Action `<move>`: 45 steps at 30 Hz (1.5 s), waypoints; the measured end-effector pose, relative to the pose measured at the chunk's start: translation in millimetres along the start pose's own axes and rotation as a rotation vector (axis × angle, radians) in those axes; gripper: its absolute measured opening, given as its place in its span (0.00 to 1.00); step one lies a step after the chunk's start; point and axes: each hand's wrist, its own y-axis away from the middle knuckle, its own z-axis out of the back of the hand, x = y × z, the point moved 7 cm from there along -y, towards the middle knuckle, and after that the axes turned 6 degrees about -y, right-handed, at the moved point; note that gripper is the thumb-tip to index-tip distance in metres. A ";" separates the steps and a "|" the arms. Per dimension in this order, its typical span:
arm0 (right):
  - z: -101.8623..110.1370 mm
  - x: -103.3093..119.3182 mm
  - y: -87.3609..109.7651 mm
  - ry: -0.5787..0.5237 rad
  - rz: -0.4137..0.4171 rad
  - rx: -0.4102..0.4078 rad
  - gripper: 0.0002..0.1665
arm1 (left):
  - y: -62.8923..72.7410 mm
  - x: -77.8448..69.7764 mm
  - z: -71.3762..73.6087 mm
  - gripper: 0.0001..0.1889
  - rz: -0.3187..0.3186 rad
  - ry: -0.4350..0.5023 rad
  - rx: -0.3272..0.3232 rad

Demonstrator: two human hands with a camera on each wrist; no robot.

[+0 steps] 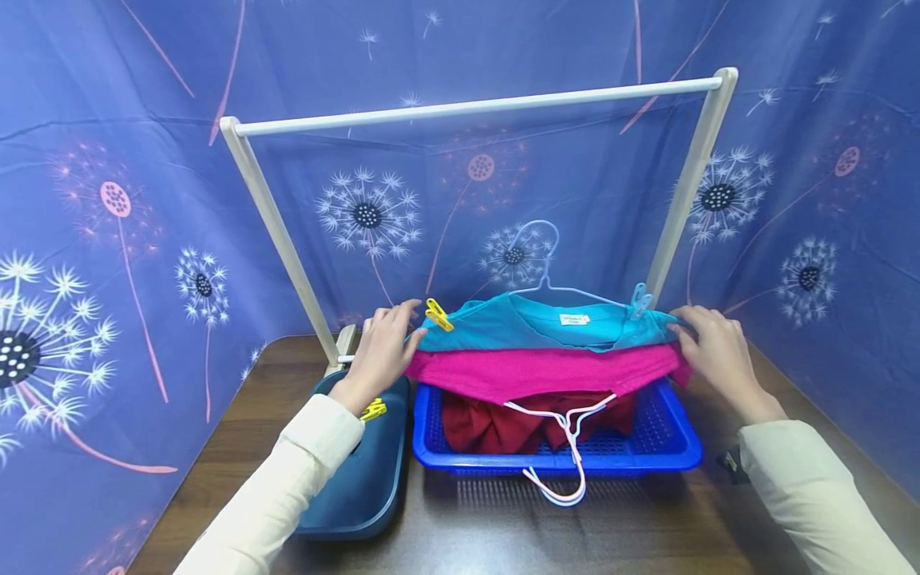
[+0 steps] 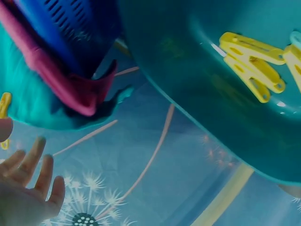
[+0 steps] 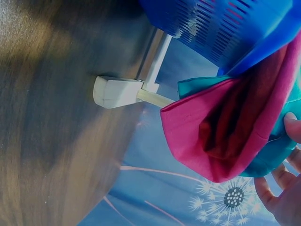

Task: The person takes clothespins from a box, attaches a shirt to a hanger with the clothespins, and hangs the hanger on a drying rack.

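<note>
A turquoise shirt (image 1: 489,323) lies along the back of the blue basket, on a light blue hanger (image 1: 544,271). A yellow clothespin (image 1: 438,315) clips its left shoulder, a light blue clothespin (image 1: 640,300) its right. In front of it is a magenta shirt (image 1: 546,371), with the hooks of white and pink hangers (image 1: 571,431) pointing toward me. My left hand (image 1: 381,351) is at the turquoise shirt's left end, its fingers spread in the left wrist view. At the other end my right hand (image 1: 715,351) pinches the turquoise shirt's edge, thumb on the cloth (image 3: 291,141).
Dark red cloth (image 1: 477,423) lies in the blue basket (image 1: 553,461). To the left, a dark teal tub (image 1: 381,487) contains yellow clothespins (image 2: 254,66). A rack with a white bar (image 1: 474,106) stands behind. A small black object (image 1: 733,463) is beside my right sleeve.
</note>
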 end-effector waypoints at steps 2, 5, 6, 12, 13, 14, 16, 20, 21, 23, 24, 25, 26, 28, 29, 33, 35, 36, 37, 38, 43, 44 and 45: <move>0.0 0.2 -0.1 0.003 0.002 -0.004 0.07 | 2.1 2.7 -5.7 0.19 0.009 -0.004 0.034; -0.5 0.4 0.1 0.004 0.000 -0.003 0.07 | 4.5 5.3 -12.3 0.15 0.011 -0.014 0.064; -0.7 0.4 0.1 0.004 -0.001 -0.001 0.07 | 4.9 6.0 -13.4 0.13 0.010 -0.017 0.064; -1.8 -0.1 0.0 0.006 -0.011 0.006 0.07 | 4.1 9.0 -15.6 0.07 0.016 -0.024 0.047; -1.8 -0.4 0.0 0.007 -0.010 0.003 0.07 | 3.6 9.5 -16.0 0.07 0.019 -0.022 0.046; -1.8 -0.5 0.2 0.006 -0.008 0.001 0.07 | 3.0 10.0 -16.2 0.07 0.023 -0.018 0.045; -1.6 -0.8 0.1 0.006 -0.002 -0.003 0.07 | 2.0 11.2 -17.4 0.07 0.026 -0.015 0.041; -1.0 -0.3 0.5 0.007 0.006 -0.002 0.07 | 0.1 12.4 -19.3 0.07 0.029 -0.002 0.036; -1.0 -0.2 0.3 0.009 0.005 0.001 0.07 | -0.3 12.5 -19.5 0.07 0.029 0.001 0.032; -1.6 -0.2 0.4 0.013 -0.002 0.009 0.07 | -1.1 12.7 -19.7 0.07 0.031 0.009 0.029; -1.9 -0.4 0.3 0.016 -0.006 0.013 0.07 | -1.5 12.9 -19.7 0.07 0.033 0.011 0.029; -2.2 -0.5 0.1 0.018 -0.009 0.016 0.07 | -2.0 13.0 -19.6 0.06 0.035 0.013 0.029; -2.2 -0.5 0.0 0.018 -0.014 0.018 0.07 | -2.5 13.0 -19.2 0.06 0.036 0.014 0.027; -2.0 -0.2 -0.7 0.019 -0.019 0.016 0.07 | -3.8 13.0 -18.5 0.06 0.041 0.016 0.029; -1.7 0.0 -1.2 0.019 -0.020 0.015 0.07 | -4.6 12.9 -18.1 0.06 0.043 0.016 0.031; 1.3 0.8 -3.6 0.023 -0.023 0.000 0.07 | -8.2 11.7 -15.2 0.07 0.049 0.004 0.045; 3.2 0.9 -4.8 0.024 -0.022 -0.010 0.07 | -10.5 10.8 -12.8 0.07 0.051 0.003 0.052; 4.4 1.0 -5.6 0.022 -0.020 -0.014 0.07 | -11.8 10.2 -11.2 0.07 0.051 0.003 0.050; 5.4 0.7 -6.4 0.017 -0.021 -0.017 0.07 | -13.2 9.6 -9.5 0.07 0.051 0.003 0.047; 6.4 0.5 -7.4 0.011 -0.023 -0.019 0.07 | -14.8 9.2 -7.6 0.06 0.050 0.002 0.039; 11.6 -2.4 -12.5 -0.014 -0.053 -0.010 0.08 | -23.7 5.7 3.3 0.06 0.031 0.004 -0.011; 13.1 -2.6 -13.8 -0.014 -0.056 -0.012 0.08 | -25.7 5.1 5.3 0.06 0.028 0.004 -0.018; 14.5 -3.1 -15.1 -0.014 -0.059 -0.012 0.08 | -27.7 4.3 7.5 0.06 0.026 0.004 -0.025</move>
